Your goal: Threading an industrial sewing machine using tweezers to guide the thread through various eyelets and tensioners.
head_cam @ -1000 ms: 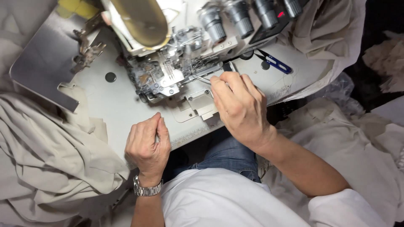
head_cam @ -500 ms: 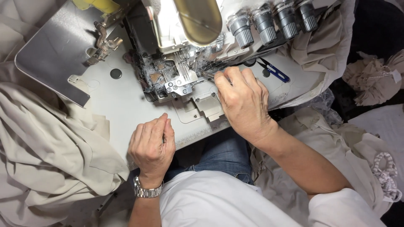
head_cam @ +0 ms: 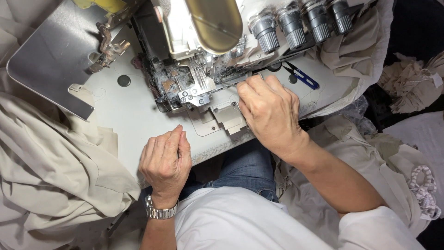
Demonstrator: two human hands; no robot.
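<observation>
An overlock sewing machine [head_cam: 203, 28] stands on a white table [head_cam: 134, 115], its lower front open and the works inside [head_cam: 175, 83] thick with grey lint. My right hand [head_cam: 270, 111] rests on the table by the machine's presser foot [head_cam: 196, 90]. Its fingertips pinch a thin metal tool [head_cam: 229, 84] that points left into the works. My left hand [head_cam: 164, 162] lies at the table's near edge, curled into a loose fist with nothing showing in it. A metal watch [head_cam: 161, 212] is on that wrist.
Blue-handled thread snips [head_cam: 303, 76] lie on the table right of my right hand. Several grey tension dials [head_cam: 296, 21] line the machine's top. A grey metal plate [head_cam: 51, 60] juts out at the left. Beige cloth is heaped at the left [head_cam: 51, 171] and the right [head_cam: 370, 153].
The view has shifted, so the machine sits lower and nearer the middle of the frame. My right hand stays at the presser foot. My left fist has hardly moved.
</observation>
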